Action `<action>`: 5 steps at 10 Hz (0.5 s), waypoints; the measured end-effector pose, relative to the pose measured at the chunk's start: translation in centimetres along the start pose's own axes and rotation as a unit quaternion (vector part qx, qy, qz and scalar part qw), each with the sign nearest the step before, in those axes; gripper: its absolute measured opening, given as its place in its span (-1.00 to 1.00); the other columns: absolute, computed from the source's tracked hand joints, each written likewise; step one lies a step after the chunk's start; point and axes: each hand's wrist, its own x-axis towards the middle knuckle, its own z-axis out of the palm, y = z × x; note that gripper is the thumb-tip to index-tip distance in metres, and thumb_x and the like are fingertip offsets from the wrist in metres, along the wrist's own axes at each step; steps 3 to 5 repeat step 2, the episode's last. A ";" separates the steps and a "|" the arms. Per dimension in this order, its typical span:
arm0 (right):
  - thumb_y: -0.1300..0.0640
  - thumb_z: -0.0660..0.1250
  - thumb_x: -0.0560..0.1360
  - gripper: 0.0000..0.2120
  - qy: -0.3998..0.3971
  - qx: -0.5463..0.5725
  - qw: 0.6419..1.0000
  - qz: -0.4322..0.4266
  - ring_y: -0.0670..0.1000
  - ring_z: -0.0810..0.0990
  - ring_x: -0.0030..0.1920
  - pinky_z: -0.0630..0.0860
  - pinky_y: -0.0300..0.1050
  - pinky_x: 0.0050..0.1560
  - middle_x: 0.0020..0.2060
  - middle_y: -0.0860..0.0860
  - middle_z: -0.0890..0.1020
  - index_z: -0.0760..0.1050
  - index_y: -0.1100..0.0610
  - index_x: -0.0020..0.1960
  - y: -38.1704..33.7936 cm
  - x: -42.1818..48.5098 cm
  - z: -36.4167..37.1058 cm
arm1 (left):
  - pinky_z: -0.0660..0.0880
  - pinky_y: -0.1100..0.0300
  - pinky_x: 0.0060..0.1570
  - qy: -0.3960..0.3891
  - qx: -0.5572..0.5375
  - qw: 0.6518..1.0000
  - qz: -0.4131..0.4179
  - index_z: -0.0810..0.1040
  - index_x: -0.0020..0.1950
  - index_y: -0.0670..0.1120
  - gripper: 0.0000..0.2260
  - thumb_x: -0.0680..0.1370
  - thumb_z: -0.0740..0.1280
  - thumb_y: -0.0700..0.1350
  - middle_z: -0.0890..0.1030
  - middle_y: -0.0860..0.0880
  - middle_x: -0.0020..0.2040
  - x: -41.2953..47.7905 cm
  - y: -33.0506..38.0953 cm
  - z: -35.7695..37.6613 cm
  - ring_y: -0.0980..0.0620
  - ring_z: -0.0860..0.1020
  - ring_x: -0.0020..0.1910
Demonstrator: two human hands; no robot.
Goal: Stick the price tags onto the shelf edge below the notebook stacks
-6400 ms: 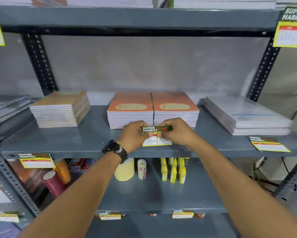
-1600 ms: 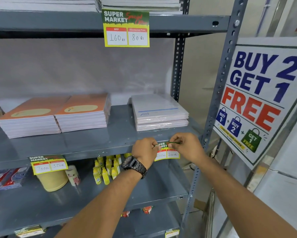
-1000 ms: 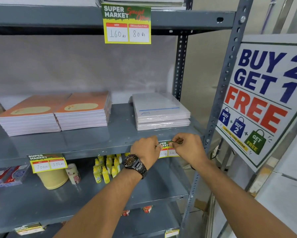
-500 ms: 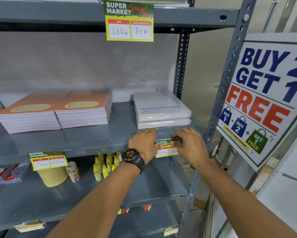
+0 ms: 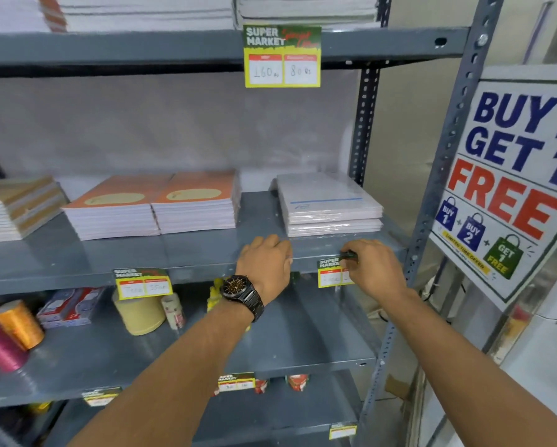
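The right hand (image 5: 375, 269) is laid against the shelf edge (image 5: 206, 269), fingers pinched on the top right corner of a price tag (image 5: 330, 273) that hangs there below the white notebook stack (image 5: 328, 204); part of the tag is hidden by that hand. The left hand (image 5: 265, 264) is rested on the shelf lip just beside the tag, fingers curled loosely, nothing held, a wristwatch (image 5: 243, 293) worn. A second tag (image 5: 143, 283) is seen fixed below the orange notebook stacks (image 5: 154, 204). A third tag (image 5: 282, 56) hangs from the upper shelf. A promotional sign (image 5: 512, 182) is mounted right of the upright. Thread spools (image 5: 11, 337) and a tape roll (image 5: 140, 314) are kept on the lower shelf.
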 end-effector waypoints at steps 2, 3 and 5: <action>0.18 0.41 0.40 -0.71 0.038 0.072 0.994 -0.075 0.17 0.56 0.11 0.48 -0.05 0.12 0.06 0.08 0.64 0.58 0.13 0.12 -7.1 -0.6 0.1 | 0.42 -0.06 0.10 0.045 0.056 0.997 -0.021 0.49 0.17 -0.01 -0.78 0.54 0.24 -0.05 0.53 -0.06 0.15 -2.3 -6.7 -5.6 -0.16 0.44 0.14; 0.18 0.41 0.40 -0.71 0.038 0.072 0.994 -0.075 0.17 0.56 0.11 0.48 -0.05 0.12 0.06 0.08 0.64 0.58 0.13 0.12 -7.1 -0.6 0.1 | 0.42 -0.06 0.10 0.045 0.056 0.997 -0.021 0.49 0.17 -0.01 -0.78 0.54 0.24 -0.05 0.53 -0.06 0.15 -2.3 -6.7 -5.6 -0.16 0.44 0.14; 0.18 0.41 0.40 -0.71 0.038 0.072 0.994 -0.075 0.17 0.56 0.11 0.48 -0.05 0.12 0.06 0.08 0.64 0.58 0.13 0.12 -7.1 -0.6 0.1 | 0.42 -0.06 0.10 0.045 0.056 0.997 -0.021 0.49 0.17 -0.01 -0.78 0.54 0.24 -0.05 0.53 -0.06 0.15 -2.3 -6.7 -5.6 -0.16 0.44 0.14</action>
